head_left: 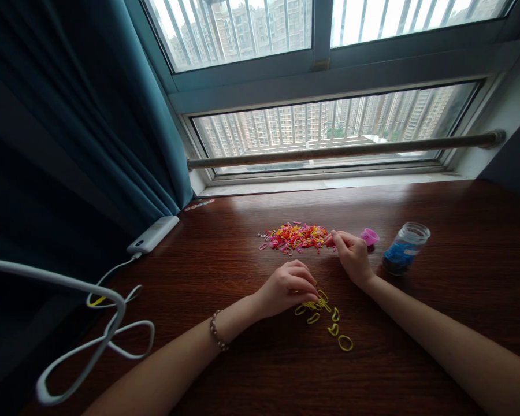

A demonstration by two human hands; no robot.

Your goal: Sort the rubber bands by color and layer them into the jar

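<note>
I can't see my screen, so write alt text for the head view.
A person's left hand is over a cluster of small yellow bands on a dark wooden table, while the right hand is at the edge of a multicoloured pile of bands. To the right are a small pink object and a glass jar with blue contents; a window lies beyond.

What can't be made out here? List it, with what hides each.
All in the head view:
Yellow bands: partly hidden by the left hand.
Right hand: too small to tell whether it pinches a band.
Colourful pile: lower bands hidden by upper ones.
Thick white cable: cut off by the left edge.
</note>
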